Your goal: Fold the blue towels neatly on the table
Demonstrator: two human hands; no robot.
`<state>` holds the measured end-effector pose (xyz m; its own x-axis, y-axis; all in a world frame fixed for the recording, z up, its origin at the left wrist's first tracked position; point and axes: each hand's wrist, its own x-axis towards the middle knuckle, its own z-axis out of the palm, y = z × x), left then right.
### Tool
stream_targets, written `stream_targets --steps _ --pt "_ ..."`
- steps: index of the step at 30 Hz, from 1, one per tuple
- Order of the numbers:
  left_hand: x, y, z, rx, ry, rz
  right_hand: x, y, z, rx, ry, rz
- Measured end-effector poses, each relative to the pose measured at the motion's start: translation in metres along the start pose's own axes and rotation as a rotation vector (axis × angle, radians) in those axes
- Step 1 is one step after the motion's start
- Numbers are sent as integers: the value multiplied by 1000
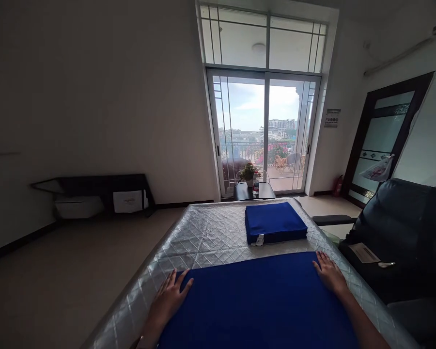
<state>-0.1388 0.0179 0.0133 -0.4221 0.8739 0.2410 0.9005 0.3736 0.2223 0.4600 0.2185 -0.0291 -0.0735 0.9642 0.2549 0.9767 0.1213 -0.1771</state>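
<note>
A blue cloth (257, 300) lies spread flat over the near part of the table, and its near edge runs out of the picture. My left hand (170, 293) rests at its far left corner, fingers spread and holding nothing. At the far right corner my right hand (329, 272) lies on the cloth's edge with its fingers stretched out. Beyond the spread cloth sits a neat stack of folded blue cloth (274, 218). A small white label (259, 239) hangs from the front of that stack.
A silver quilted cover (203, 232) lies over the table. To the right stands a black armchair (396, 228) bearing a flat brown item (364, 253). Behind the table, a small dark table (240, 192) holds a potted plant (247, 174) and a bottle (256, 184).
</note>
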Motion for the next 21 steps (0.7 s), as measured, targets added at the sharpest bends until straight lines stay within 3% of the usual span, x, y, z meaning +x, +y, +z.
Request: stream_targets --steps 7,11,14,18,21 --pt "2 -2 -4 46 -10 22 -4 -11 -20 -81 -45 41" --pt "-1 1 -6 51 10 13 -1 -47 -43 -128 -7 126" --pt "-2 3 -7 39 30 16 -10 -118 -51 -116 56 18" --pt "-3 4 -8 14 35 22 -54 -255 -44 196 18 -496" --pt "-4 3 -9 -3 31 26 -89 -337 -31 343 -81 -724"
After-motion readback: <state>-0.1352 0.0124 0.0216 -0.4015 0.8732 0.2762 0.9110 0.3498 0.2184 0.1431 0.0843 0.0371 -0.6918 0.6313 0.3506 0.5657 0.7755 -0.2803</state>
